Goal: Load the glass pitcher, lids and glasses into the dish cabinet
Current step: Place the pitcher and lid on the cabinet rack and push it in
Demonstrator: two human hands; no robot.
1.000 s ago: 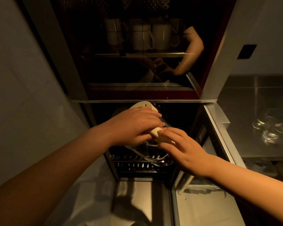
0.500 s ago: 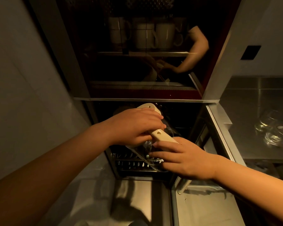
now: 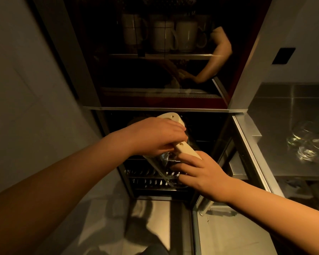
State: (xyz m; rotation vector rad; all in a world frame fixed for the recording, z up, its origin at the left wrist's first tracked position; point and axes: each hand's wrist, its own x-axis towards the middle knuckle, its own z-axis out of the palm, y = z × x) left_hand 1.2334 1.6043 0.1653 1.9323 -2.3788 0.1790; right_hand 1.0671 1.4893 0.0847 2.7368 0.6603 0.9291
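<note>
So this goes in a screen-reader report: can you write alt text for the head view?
Two bare hands, left hand and right hand, hold a glass pitcher with a cream lid at the dish cabinet's lower wire rack; white mugs sit above, glasses wait on the steel counter.

The open lower compartment of the tall dark dish cabinet (image 3: 206, 126) is the only way in, and its mouth is largely filled: both hands, left hand (image 3: 155, 137) and right hand (image 3: 201, 173), hold a clear glass pitcher with cream lid (image 3: 170, 162) tilted across the middle of it. Below them the chrome wire rack (image 3: 151, 179) spans the compartment floor. Dark room shows far right inside, beside the pitcher. The upper compartment is closed off by a reflective glass door (image 3: 155, 70), with white mugs (image 3: 173, 34) behind it. The opened lower door (image 3: 219, 227) juts out near right. On the steel counter (image 3: 284, 116) at right, clear glasses (image 3: 306, 142) stand well apart from the cabinet, with bare surface around them.
</note>
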